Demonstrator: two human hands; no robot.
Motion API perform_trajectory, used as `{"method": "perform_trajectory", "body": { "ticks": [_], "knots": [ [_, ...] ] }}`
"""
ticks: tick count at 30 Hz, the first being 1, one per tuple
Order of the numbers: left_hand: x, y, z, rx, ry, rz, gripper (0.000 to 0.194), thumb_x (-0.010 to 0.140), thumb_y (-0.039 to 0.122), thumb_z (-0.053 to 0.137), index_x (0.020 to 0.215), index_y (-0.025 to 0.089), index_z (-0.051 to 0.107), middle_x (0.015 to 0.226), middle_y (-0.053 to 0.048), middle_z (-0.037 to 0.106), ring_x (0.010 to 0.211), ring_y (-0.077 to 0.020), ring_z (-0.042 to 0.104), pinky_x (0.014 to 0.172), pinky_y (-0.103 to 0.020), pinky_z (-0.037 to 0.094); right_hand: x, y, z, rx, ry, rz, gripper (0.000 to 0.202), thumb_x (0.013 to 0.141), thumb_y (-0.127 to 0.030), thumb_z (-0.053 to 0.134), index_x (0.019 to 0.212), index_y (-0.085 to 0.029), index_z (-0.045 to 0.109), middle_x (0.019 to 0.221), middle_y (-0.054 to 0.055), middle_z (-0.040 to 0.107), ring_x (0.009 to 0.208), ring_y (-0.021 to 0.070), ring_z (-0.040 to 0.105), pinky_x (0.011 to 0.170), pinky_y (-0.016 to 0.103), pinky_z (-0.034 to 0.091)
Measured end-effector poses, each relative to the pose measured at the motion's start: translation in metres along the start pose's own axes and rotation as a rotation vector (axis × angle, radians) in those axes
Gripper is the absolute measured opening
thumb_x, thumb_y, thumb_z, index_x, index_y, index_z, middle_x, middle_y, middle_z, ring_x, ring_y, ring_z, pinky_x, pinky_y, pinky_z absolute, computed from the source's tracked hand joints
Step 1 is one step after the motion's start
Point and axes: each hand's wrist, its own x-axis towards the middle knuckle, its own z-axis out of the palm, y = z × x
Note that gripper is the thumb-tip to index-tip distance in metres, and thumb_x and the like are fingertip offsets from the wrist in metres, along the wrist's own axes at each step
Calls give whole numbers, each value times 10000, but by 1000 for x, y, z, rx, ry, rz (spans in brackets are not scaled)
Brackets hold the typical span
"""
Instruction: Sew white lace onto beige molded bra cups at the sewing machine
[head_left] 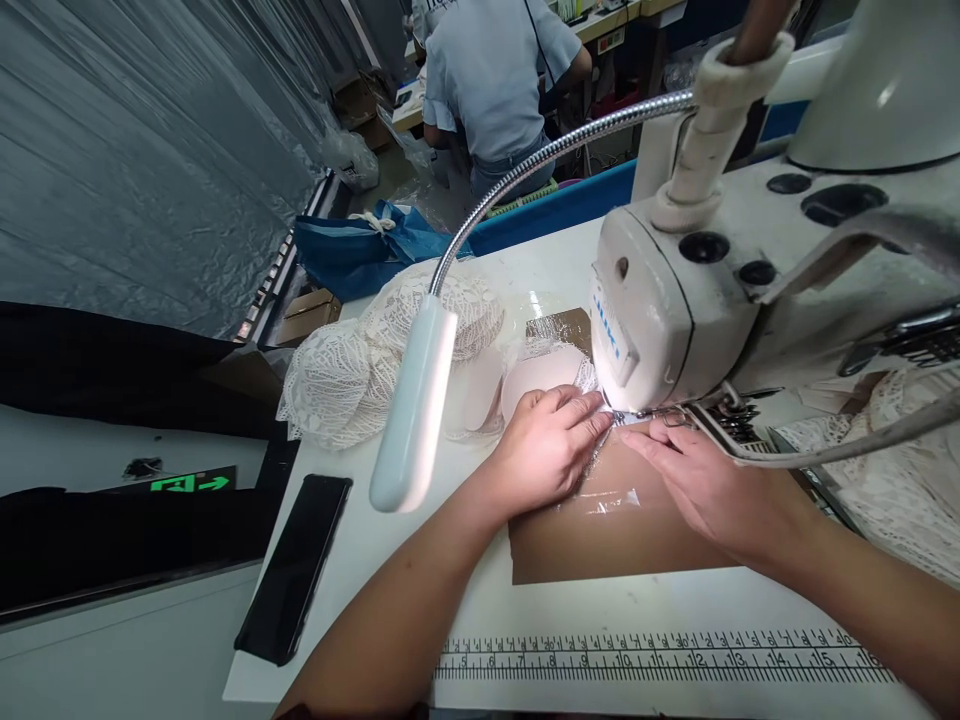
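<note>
A white sewing machine (645, 310) stands over the table, its needle area partly hidden by its head. My left hand (551, 440) is closed, fingers together and pressing a white lace piece (587, 377) down beside the presser foot. Next to those fingers lies a pale, smooth moulded cup (536, 375). My right hand (697, 480) lies low on the other side of the foot, fingers stretched out over a brown board (622, 545) with clear tape on it. Some of its fingertips are hidden near the machine's metal parts.
A flexible-neck lamp (412, 410) lights the work from the left. White lace cups (337, 385) are piled behind it; more lace (907, 470) lies at right. A black phone (294, 570) and a printed ruler (660, 655) edge the table. A person (487, 80) sits beyond.
</note>
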Motion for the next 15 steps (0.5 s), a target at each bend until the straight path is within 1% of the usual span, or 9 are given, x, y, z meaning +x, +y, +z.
{"method": "perform_trajectory", "body": {
  "ticks": [3, 5, 8, 10, 12, 14, 15],
  "knots": [
    [-1, -1, -1, -4, -33, -1, 387, 990, 303, 392, 1300, 171, 583, 1112, -144, 657, 1096, -290, 529, 844, -404, 386, 3, 1, -3, 6, 33, -13, 415, 864, -123, 443, 1185, -255, 671, 1038, 54, 718, 871, 202, 631, 741, 313, 440],
    [-1, -2, 0, 16, -47, 1, 398, 991, 306, 381, 1320, 176, 564, 1137, -148, 647, 1111, -298, 524, 860, -416, 388, 4, 2, -3, 10, 41, -37, 425, 851, -106, 436, 1175, -246, 672, 1028, 52, 722, 812, 188, 635, 724, 311, 442],
    [-1, 1, -3, 72, -61, -27, 407, 999, 346, 362, 1307, 171, 564, 1194, -150, 625, 1152, -320, 505, 890, -446, 394, 2, 3, -3, 12, 43, -51, 431, 841, -93, 427, 1174, -222, 668, 1068, 64, 720, 756, 177, 638, 719, 312, 452],
    [-2, 6, -9, 100, -90, -74, 444, 999, 418, 356, 1277, 150, 575, 1226, -154, 610, 1159, -328, 503, 905, -462, 412, -1, 4, -2, 12, 30, -32, 437, 847, -93, 417, 1184, -221, 664, 1063, 73, 724, 749, 178, 644, 699, 307, 458],
    [-4, 13, -18, 102, -134, -133, 510, 986, 501, 361, 1246, 125, 588, 1248, -158, 600, 1130, -321, 524, 888, -449, 452, -3, 7, -2, 15, 14, -16, 433, 858, -101, 410, 1183, -228, 667, 1046, 80, 726, 762, 188, 651, 683, 307, 462],
    [-8, 22, -29, 83, -194, -189, 535, 972, 537, 372, 1209, 118, 606, 1223, -149, 614, 1056, -298, 563, 810, -407, 499, -3, 9, -4, 22, -5, -12, 412, 870, -118, 415, 1165, -237, 676, 1033, 78, 724, 792, 201, 652, 690, 314, 468],
    [-9, 26, -33, 72, -223, -212, 515, 971, 530, 379, 1182, 126, 619, 1182, -138, 632, 1002, -283, 584, 755, -385, 513, -2, 10, -7, 26, -15, -11, 406, 874, -121, 415, 1158, -242, 679, 1024, 77, 722, 816, 210, 652, 706, 320, 472]
  ]
}}
